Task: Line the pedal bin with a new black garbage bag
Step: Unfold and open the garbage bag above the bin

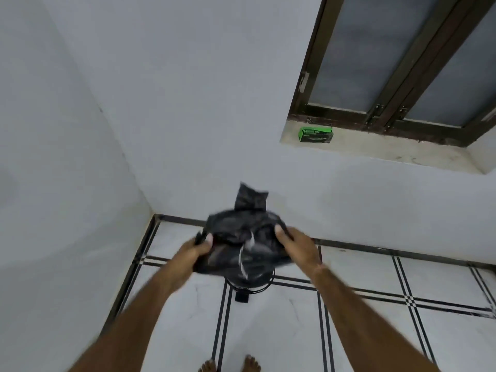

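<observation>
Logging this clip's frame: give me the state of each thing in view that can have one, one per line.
black garbage bag: crumpled, partly unfolded, held in the air above the bin, motion-blurred.
left hand: grip shut on the bag's left edge.
right hand: grip shut on the bag's right edge.
pedal bin: on the floor, mostly hidden by the bag; not yet lined.
green box: lying on the window sill; open or shut unclear.
window: shut.

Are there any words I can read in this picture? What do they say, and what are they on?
Green box on the window sill: it has white and black lettering, but it is too small and blurred to read.
Black garbage bag held in both hands: no words show, only shiny creases.
Nothing else in the picture carries any text.
</observation>
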